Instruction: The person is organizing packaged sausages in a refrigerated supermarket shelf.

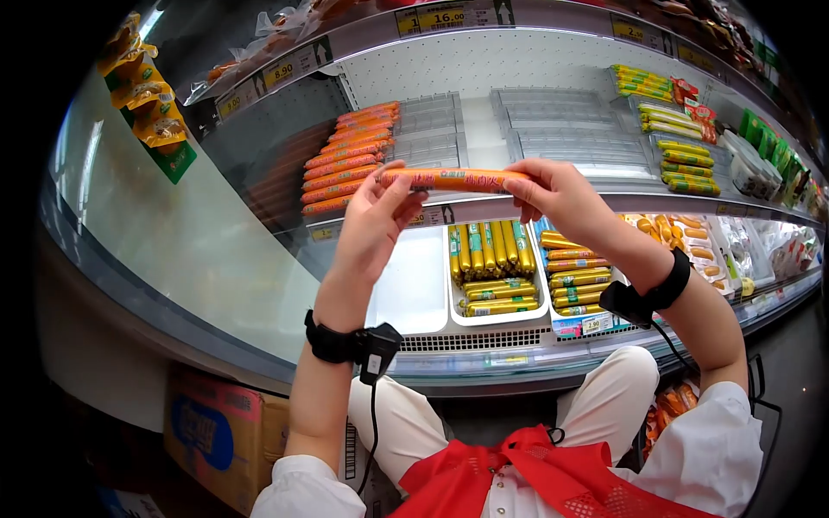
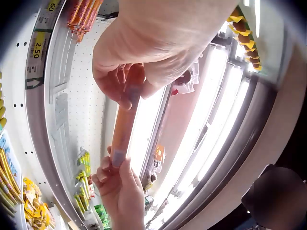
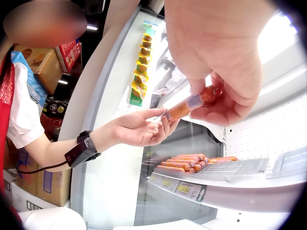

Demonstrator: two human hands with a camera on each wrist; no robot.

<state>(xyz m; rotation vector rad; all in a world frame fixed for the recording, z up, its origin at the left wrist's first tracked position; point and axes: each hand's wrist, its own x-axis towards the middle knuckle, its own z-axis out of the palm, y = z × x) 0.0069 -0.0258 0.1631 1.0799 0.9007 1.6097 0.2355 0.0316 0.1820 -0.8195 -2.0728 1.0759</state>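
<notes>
Both hands hold one sausage (image 1: 453,180) in a printed orange wrapper, level in front of the shelf. At one end, my left hand (image 1: 371,216) pinches it between thumb and fingers; my right hand (image 1: 560,197) grips the other end. The left wrist view shows the sausage (image 2: 125,120) spanning both hands, a pale label near one end. In the right wrist view, a white label with fine print also shows on the sausage (image 3: 187,106). Behind the left hand, similar orange sausages (image 1: 350,160) lie stacked in a row on the shelf.
Clear plastic dividers (image 1: 553,108) stand along the shelf beside yellow-green packs (image 1: 686,164). Below are a white tray (image 1: 408,298), gold-wrapped sausages (image 1: 492,250) and more packs. The shelf's price rail (image 1: 432,214) runs just below the hands. A cardboard box (image 1: 216,432) sits low at left.
</notes>
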